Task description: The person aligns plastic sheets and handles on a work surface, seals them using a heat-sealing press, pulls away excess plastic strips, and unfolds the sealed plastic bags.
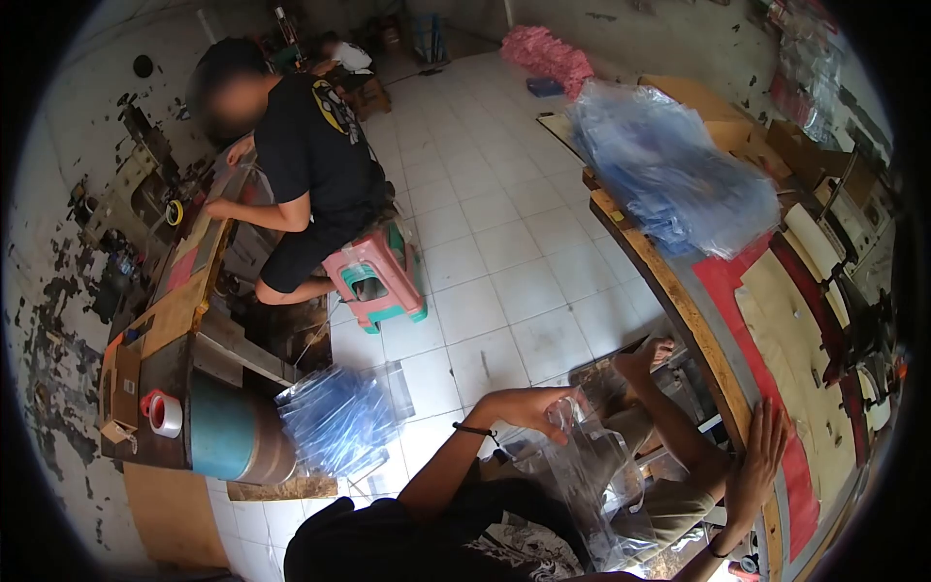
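Observation:
My left hand (539, 411), with a dark band at the wrist, grips the top of a clear plastic bag (582, 466). The transparent sheeting hangs down over my lap, and its lower part is crumpled and hard to make out. On the right, my right hand (760, 466) lies flat with fingers stretched along the wooden edge of the worktable (718, 344), touching the red strip (776, 388) on its top. Farther up that table rests a large heap of bluish clear plastic pieces (669, 165).
Another pile of clear plastic (339, 417) lies on the tiled floor to the left. A co-worker sits on a pink stool (373, 276) at the left bench (179, 325), which bears a tape roll (163, 414). Machine parts (863, 242) line the right side; a pink heap (548, 58) lies behind.

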`<state>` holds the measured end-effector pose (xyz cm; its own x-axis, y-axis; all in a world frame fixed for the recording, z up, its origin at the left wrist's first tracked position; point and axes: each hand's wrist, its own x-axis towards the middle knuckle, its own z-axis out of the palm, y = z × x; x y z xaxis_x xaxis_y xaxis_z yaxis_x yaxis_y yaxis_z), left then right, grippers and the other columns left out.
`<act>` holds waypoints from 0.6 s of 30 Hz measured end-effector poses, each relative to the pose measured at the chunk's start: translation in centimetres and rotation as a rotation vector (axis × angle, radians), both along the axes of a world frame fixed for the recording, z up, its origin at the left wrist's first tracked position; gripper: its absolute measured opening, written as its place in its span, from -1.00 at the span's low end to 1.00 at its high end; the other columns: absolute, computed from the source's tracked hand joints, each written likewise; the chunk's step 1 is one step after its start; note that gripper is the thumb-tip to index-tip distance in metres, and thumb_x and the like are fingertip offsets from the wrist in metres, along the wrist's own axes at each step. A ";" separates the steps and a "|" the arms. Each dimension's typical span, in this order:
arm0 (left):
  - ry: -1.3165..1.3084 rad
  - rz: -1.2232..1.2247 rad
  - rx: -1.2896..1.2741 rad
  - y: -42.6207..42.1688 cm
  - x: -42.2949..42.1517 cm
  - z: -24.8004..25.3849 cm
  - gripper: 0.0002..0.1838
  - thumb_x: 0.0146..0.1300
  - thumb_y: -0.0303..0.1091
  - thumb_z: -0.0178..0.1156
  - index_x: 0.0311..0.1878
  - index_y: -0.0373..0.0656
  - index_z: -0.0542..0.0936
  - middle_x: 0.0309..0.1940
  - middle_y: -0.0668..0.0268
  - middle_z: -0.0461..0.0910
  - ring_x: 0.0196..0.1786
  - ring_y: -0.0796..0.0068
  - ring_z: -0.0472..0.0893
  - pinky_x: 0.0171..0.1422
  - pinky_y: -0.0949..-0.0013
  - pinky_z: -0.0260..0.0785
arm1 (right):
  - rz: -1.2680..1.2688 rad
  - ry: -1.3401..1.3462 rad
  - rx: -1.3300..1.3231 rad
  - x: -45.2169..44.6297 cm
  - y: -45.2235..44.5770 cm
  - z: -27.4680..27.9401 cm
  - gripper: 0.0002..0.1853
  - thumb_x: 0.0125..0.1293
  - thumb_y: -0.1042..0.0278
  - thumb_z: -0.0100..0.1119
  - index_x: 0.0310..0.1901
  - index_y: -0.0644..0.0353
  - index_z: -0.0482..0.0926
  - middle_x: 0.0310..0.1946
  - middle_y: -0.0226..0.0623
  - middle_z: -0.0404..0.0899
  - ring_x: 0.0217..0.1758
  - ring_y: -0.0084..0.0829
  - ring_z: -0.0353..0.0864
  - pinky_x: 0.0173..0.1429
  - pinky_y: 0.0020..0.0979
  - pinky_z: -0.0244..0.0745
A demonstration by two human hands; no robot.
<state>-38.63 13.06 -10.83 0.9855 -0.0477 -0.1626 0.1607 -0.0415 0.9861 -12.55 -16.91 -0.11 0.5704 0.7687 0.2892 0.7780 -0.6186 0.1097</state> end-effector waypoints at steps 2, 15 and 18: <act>-0.004 -0.010 -0.024 -0.1 0.4 0.0 -0.28 0.18 -0.28 0.44 0.32 -0.15 0.27 -0.14 0.27 0.60 -0.11 0.51 0.61 -0.03 0.42 0.47 | -0.002 -0.007 0.000 0.1 0.0 -0.1 -0.28 0.17 0.58 -0.09 0.45 0.13 0.22 0.47 -0.26 0.20 0.58 -0.09 0.03 0.62 0.04 -0.09; 0.087 -0.102 -0.005 -2.0 2.0 1.9 -0.32 0.18 -0.24 0.45 0.29 -0.12 0.31 -0.28 0.34 0.65 -0.24 0.61 0.63 -0.16 0.46 0.42 | 0.015 -0.024 0.017 0.3 -0.1 -0.4 -0.27 0.15 0.59 -0.11 0.45 0.15 0.21 0.47 -0.25 0.21 0.57 -0.06 0.05 0.62 0.05 -0.08; 0.127 -0.132 0.023 -2.0 2.0 2.0 -0.32 0.20 -0.25 0.44 0.29 -0.14 0.29 -0.28 0.34 0.65 -0.22 0.60 0.64 -0.13 0.45 0.42 | 0.020 -0.028 0.038 0.3 -0.1 -0.4 -0.26 0.14 0.60 -0.12 0.46 0.15 0.21 0.47 -0.26 0.21 0.57 -0.06 0.05 0.62 0.06 -0.09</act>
<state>-36.59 11.06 -8.86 0.9424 -0.1701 -0.2882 0.2759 -0.0924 0.9567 -12.28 -17.04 -0.52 0.5464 0.7682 0.3336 0.7873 -0.6070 0.1082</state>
